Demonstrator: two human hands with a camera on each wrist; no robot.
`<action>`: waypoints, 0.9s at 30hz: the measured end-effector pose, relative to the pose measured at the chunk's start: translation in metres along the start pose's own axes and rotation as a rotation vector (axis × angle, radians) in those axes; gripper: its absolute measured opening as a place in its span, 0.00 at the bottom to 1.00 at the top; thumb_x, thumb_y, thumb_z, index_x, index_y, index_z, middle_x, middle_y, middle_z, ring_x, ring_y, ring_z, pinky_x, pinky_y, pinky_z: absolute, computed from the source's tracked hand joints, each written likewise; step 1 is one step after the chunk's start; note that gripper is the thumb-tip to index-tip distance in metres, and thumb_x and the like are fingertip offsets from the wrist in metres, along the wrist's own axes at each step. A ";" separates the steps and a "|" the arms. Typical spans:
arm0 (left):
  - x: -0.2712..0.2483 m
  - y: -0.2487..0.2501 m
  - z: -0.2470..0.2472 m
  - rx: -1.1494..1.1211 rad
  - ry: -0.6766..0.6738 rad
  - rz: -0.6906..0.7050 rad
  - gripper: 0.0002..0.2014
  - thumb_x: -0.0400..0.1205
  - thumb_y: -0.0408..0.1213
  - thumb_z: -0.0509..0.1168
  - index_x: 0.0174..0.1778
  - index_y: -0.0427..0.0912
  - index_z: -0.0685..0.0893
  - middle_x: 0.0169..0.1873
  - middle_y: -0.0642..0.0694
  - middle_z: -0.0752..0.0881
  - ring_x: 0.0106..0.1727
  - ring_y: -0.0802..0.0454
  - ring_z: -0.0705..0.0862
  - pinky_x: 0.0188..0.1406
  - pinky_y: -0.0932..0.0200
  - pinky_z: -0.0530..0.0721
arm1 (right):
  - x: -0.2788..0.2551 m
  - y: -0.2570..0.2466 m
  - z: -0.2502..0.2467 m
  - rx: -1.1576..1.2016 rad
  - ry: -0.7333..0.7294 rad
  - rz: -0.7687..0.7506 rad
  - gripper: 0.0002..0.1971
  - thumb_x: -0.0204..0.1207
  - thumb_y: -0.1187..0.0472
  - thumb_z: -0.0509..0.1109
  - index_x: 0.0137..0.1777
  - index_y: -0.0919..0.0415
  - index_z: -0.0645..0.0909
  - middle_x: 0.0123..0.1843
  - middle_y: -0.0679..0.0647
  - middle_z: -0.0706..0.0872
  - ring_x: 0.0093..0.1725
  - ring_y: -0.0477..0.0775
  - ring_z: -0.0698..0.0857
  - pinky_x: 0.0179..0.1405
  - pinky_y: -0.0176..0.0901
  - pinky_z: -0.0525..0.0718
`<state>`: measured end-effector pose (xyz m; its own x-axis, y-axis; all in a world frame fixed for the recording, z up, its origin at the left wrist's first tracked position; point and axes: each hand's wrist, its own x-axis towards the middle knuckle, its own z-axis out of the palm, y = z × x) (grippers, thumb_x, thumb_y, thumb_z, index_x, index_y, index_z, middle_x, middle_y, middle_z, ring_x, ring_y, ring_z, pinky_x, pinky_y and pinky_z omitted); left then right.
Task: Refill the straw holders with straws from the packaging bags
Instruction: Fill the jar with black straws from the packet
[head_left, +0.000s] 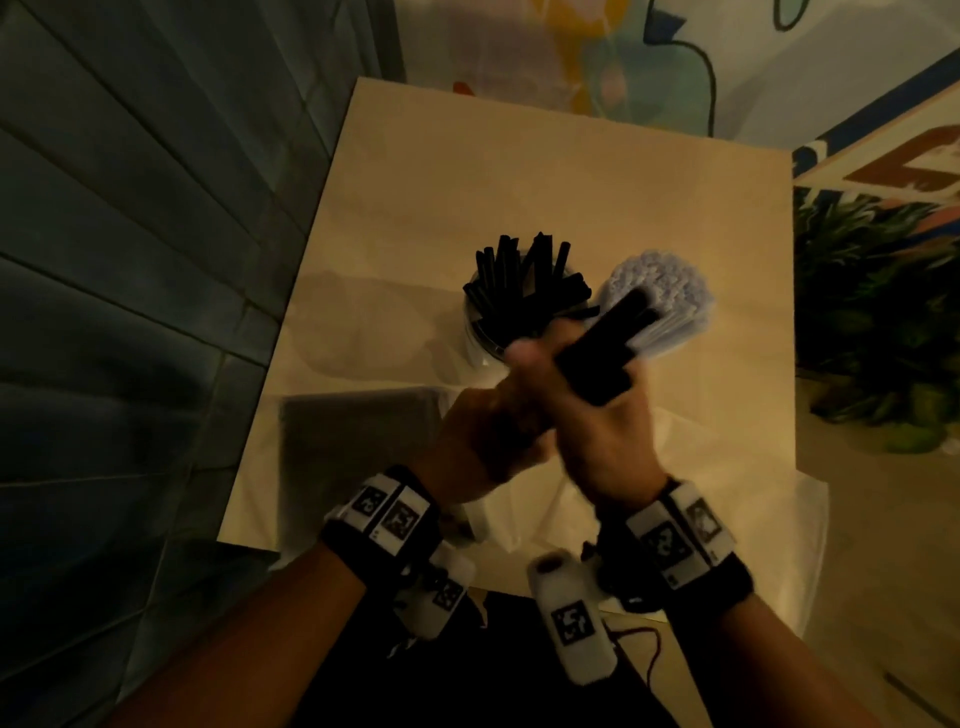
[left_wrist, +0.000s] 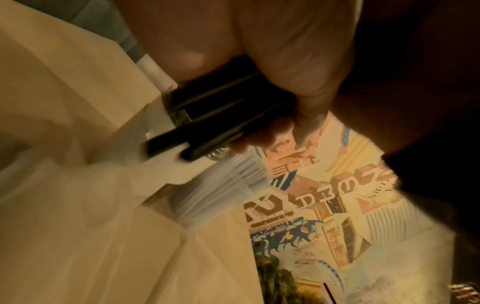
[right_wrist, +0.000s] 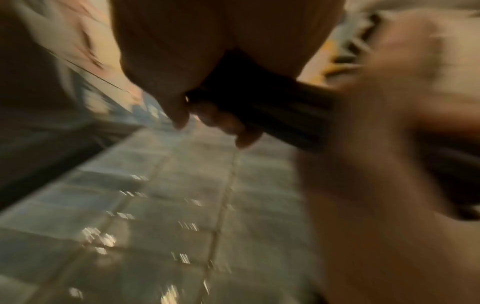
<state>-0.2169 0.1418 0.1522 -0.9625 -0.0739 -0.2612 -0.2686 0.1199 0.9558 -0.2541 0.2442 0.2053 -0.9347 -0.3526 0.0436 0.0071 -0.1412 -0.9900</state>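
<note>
Both hands meet above the middle of the table and grip one bundle of black straws (head_left: 605, 348). My left hand (head_left: 488, 421) holds its lower end, fingers curled round the straws (left_wrist: 221, 117). My right hand (head_left: 613, 431) wraps the bundle (right_wrist: 275, 111) higher up. Just beyond the hands stand a clear holder with black straws (head_left: 524, 291) fanned out in it and a holder packed with white straws (head_left: 660, 296). A dark straw bag (head_left: 358, 441) lies flat to the left of my left hand. The wrist views are motion-blurred.
The beige table (head_left: 519, 182) is small; its left edge borders a dark tiled floor (head_left: 130, 260). A crumpled clear bag (head_left: 691, 499) lies at the near right. Green plants (head_left: 878, 322) stand right of the table, and a painted wall (head_left: 597, 57) rises behind it.
</note>
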 end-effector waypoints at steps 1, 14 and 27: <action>0.010 -0.015 -0.018 0.053 -0.067 0.064 0.09 0.90 0.35 0.55 0.54 0.40 0.82 0.39 0.53 0.88 0.40 0.61 0.88 0.44 0.69 0.85 | 0.008 -0.009 -0.004 0.024 0.054 -0.047 0.14 0.78 0.60 0.69 0.30 0.58 0.77 0.25 0.58 0.78 0.25 0.59 0.79 0.28 0.52 0.79; 0.076 -0.075 -0.051 0.138 0.161 -0.064 0.54 0.58 0.58 0.83 0.79 0.49 0.65 0.76 0.52 0.71 0.75 0.56 0.70 0.74 0.57 0.72 | 0.085 0.041 -0.039 -0.271 0.333 0.032 0.12 0.75 0.62 0.78 0.48 0.70 0.80 0.41 0.60 0.88 0.41 0.54 0.89 0.45 0.48 0.88; 0.141 -0.074 -0.045 0.236 -0.068 -0.106 0.56 0.60 0.43 0.87 0.80 0.52 0.60 0.75 0.51 0.72 0.70 0.58 0.74 0.68 0.64 0.76 | 0.013 0.092 -0.065 -0.620 0.382 0.215 0.30 0.72 0.54 0.81 0.72 0.57 0.75 0.47 0.50 0.85 0.35 0.43 0.85 0.34 0.29 0.82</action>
<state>-0.3314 0.0776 0.0509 -0.9266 -0.0327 -0.3747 -0.3625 0.3435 0.8664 -0.2883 0.2863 0.1056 -0.9942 0.0471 -0.0966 0.1074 0.4797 -0.8708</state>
